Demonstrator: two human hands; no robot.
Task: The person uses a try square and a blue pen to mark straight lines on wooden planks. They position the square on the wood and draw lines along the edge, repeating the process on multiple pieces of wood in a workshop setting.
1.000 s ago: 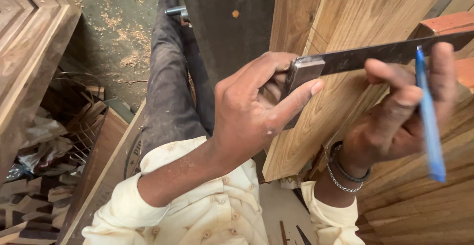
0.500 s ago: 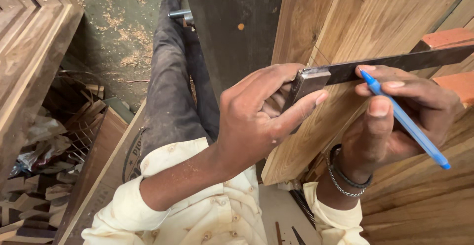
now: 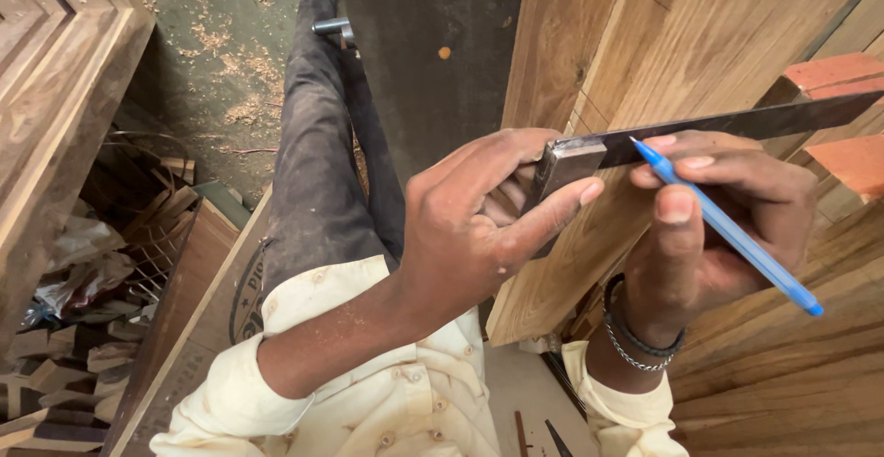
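Observation:
My left hand (image 3: 479,218) grips the metal stock of a try square (image 3: 571,158) pressed against the edge of a light wooden plank (image 3: 645,52). The square's dark steel blade (image 3: 764,121) lies across the plank's face toward the right. My right hand (image 3: 709,218) holds a blue pen (image 3: 727,227) with its tip touching the plank right beside the blade, near the stock. A chain bracelet and a dark band circle my right wrist.
More wooden boards (image 3: 783,356) are stacked at the lower right. A carved wooden panel (image 3: 55,80) stands at the left above a pile of offcuts and scraps (image 3: 83,310). The sawdust-strewn floor (image 3: 221,61) and my trouser leg (image 3: 322,144) lie below.
My right hand turned the pen from upright to pointing at the plank, then slid its tip leftward along the blade toward the stock. My left hand kept holding the square.

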